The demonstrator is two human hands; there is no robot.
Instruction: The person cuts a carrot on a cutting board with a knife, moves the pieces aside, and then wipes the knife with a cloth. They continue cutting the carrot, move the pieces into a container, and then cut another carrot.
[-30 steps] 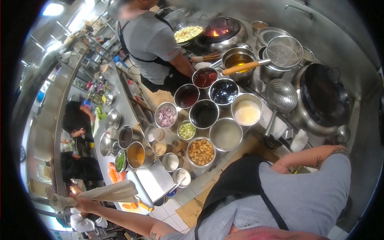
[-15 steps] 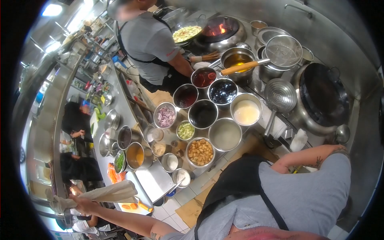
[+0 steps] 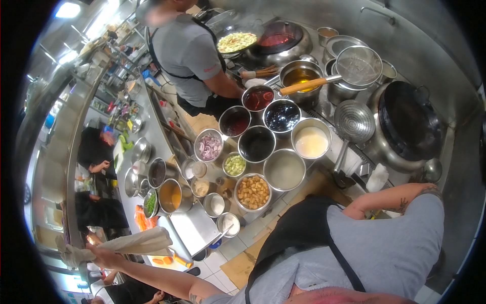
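My left hand is closed on a pale cloth, whose folds hang out on both sides of the fingers near a raised shelf edge at the left. A cutting board with orange vegetable pieces lies just beyond the cloth. On the right, my forearm bends back toward my waist, and the black apron and body hide my right hand. Close to that forearm are a crumpled white cloth and a ladle.
Metal pots of sauces, chopped onions and fried cubes fill the centre. A perforated skimmer and a dark wok lie right. A co-worker stands by a pan of food; others work at left.
The flame in the far burner has dropped to a red glow. The co-worker's arm has shifted slightly. A person at the lower left has moved. My left hand with the cloth is nearly unmoved.
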